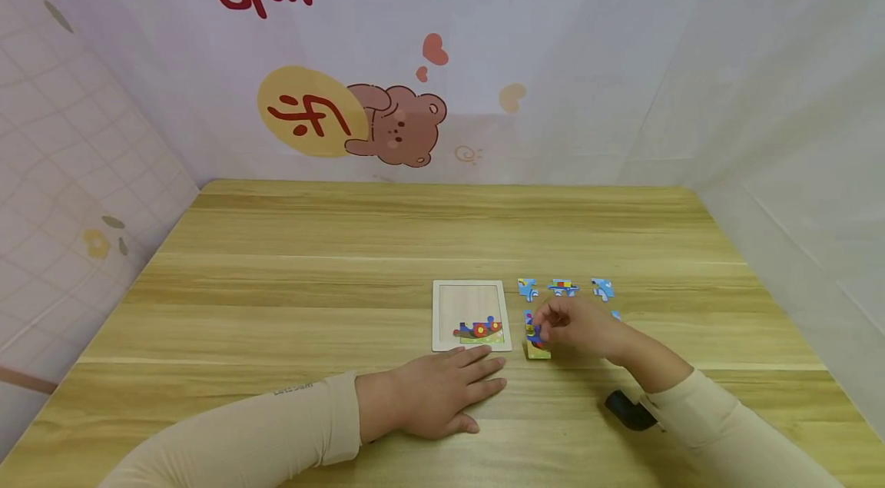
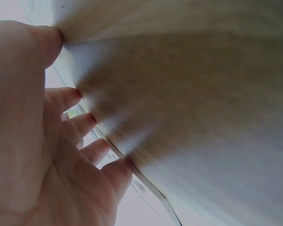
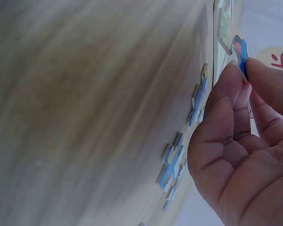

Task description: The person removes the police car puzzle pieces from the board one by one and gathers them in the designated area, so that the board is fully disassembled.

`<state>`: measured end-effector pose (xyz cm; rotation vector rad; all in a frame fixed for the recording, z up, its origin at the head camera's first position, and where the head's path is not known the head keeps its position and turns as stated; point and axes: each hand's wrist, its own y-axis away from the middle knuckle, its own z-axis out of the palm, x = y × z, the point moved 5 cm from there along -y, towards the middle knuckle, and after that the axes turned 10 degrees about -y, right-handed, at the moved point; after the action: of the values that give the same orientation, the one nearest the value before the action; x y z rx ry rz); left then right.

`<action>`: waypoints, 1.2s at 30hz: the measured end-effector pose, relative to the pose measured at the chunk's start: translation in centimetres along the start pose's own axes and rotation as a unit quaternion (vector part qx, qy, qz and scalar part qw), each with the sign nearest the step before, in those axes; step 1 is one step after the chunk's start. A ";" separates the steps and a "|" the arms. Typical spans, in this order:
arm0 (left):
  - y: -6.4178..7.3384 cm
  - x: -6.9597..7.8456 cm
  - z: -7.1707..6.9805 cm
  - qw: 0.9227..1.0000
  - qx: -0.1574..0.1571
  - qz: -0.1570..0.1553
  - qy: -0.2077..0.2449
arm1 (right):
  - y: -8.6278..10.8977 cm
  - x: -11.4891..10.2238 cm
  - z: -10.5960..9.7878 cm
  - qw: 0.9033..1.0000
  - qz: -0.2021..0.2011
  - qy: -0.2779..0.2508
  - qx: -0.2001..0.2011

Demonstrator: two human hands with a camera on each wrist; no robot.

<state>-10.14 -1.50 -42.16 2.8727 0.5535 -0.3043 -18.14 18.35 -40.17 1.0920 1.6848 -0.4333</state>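
Observation:
My right hand (image 1: 577, 328) pinches a jigsaw piece (image 1: 538, 350) between thumb and fingertips, just right of the wooden puzzle frame (image 1: 437, 315). Blue and green parts of this piece (image 3: 243, 56) show in the right wrist view, raised above the tabletop. Inside the frame, joined pieces (image 1: 480, 330) with red, blue and green print fill the lower right; bare wood shows elsewhere. Fingers spread, my left hand (image 1: 439, 393) rests on the table, with fingertips at the frame's lower edge (image 2: 146, 181).
Loose blue jigsaw pieces lie behind the right hand: one at left (image 1: 527, 287), one in the middle (image 1: 563, 288), one at right (image 1: 603, 288). Another piece (image 1: 616, 315) is mostly hidden by that hand. A black object (image 1: 629, 411) sits by the right wrist. White cloth walls (image 1: 588, 88) stand around the table.

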 end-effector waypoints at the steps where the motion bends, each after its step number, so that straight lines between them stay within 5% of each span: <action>1: 0.0 0.0 0.0 1.000 0.000 0.000 0.001 | 0.0 0.1 0.0 1.000 0.004 -0.003 -0.002; 17: -0.1 0.1 0.4 1.000 0.007 -0.004 -0.001 | 0.5 1.6 0.6 0.998 0.049 -0.036 -0.020; 36: -0.2 0.2 0.3 1.000 0.007 -0.003 -0.004 | 0.4 1.5 0.5 0.998 0.051 0.028 0.012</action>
<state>-10.09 -1.33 -42.53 2.8816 0.5623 -0.3216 -17.60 18.92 -41.58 1.2116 1.6672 -0.3618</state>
